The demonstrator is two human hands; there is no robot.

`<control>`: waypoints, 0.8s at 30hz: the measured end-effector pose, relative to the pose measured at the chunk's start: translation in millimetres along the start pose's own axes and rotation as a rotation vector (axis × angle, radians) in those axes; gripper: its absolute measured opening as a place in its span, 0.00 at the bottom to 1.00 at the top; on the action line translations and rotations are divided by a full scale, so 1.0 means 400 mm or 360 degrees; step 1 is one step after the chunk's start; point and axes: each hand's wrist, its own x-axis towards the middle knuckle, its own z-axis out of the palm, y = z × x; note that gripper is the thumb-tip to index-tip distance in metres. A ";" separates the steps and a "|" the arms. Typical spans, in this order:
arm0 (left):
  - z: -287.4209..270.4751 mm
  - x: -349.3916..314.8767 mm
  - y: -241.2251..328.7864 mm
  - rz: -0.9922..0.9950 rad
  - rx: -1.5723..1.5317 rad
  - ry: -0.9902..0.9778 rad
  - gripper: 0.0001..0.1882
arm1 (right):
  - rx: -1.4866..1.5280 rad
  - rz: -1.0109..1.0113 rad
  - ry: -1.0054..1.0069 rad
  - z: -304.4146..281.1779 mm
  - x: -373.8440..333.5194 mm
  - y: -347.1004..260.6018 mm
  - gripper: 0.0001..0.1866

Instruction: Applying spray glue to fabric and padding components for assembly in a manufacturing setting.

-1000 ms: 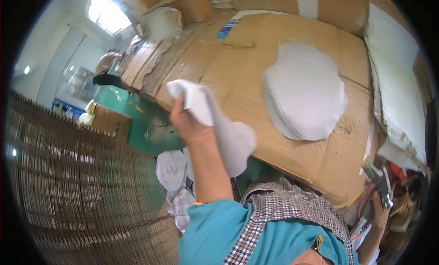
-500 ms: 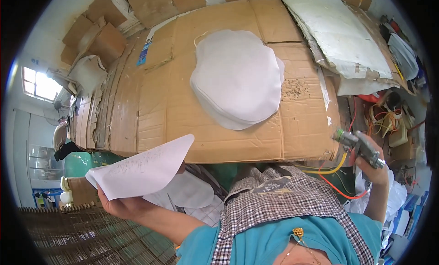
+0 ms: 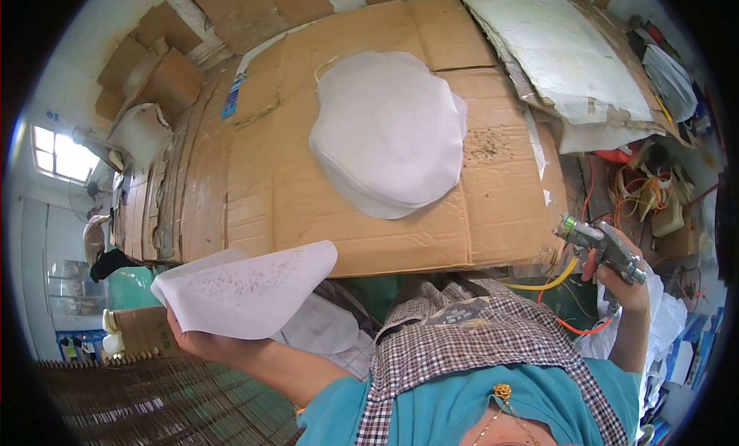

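My left hand [image 3: 202,344] is closed on the edge of a pale, curved sheet [image 3: 250,296] with dark specks across its upper face; the fingers behind it are mostly hidden. That sheet bends upward, held in front of the table's near left edge. On the right, my right hand [image 3: 627,283] is wrapped round a metal spray gun [image 3: 606,252] with a green ring near its nozzle, which points left. A pile of similar pale, rounded sheets [image 3: 389,130] lies on the cardboard-covered table [image 3: 250,169], apart from both hands. More pale pieces [image 3: 323,323] rest beside my lap.
Stacked white boards [image 3: 554,61] cover the table's far right. Yellow [image 3: 543,286] and orange hoses [image 3: 577,330] run below the gun. A slatted brown rack [image 3: 154,400] stands at lower left, and cardboard boxes [image 3: 173,80] at far left. Dark specks [image 3: 489,144] dot the cardboard.
The sheet in my left hand has tilted and shifted slightly right, showing more of its speckled face and a rear edge. The spray gun stays in my right hand, nearly in place.
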 end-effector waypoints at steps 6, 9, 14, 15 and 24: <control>-0.005 0.005 -0.014 0.0020 -0.0141 -0.0153 0.22 | -0.0053 -0.0046 0.0452 0.010 0.008 -0.013 0.33; 0.001 0.001 -0.015 0.0067 -0.0149 -0.0152 0.21 | -0.0092 0.0058 0.0245 -0.023 -0.017 -0.017 0.32; 0.029 -0.007 -0.007 -0.0120 -0.0245 0.0019 0.17 | -0.0006 0.0037 -0.0082 -0.002 -0.009 -0.007 0.30; 0.030 -0.007 -0.012 -0.0087 -0.0279 0.0043 0.15 | 0.0083 0.0000 -0.0093 0.014 0.007 -0.006 0.31; -0.028 0.005 -0.043 -0.0034 -0.0124 -0.0033 0.20 | -0.0088 -0.0138 0.0277 0.076 0.162 -0.012 0.14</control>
